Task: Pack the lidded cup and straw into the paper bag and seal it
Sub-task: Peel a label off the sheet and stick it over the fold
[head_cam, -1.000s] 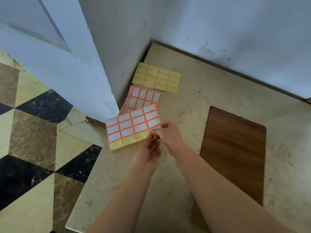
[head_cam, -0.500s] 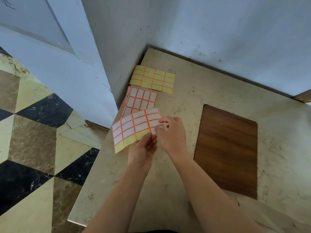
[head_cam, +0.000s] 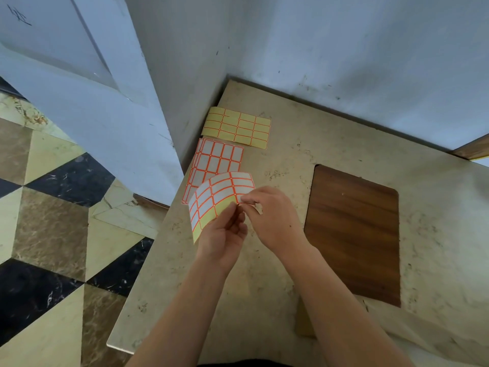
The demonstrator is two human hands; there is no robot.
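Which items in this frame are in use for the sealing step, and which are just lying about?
In use:
- label sheet, lifted and curved, held by the left hand
- single label that the right hand pinches at the sheet's corner

Lying about:
- yellow sheet, flat near the wall corner
- white label sheet, flat, partly under the lifted one
- wooden board on the table

No cup, straw or bag is visible.

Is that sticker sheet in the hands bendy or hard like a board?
Probably bendy: the sticker sheet arches where the left hand holds it. Likely light, hanging from one edge. The right hand pinches its corner.
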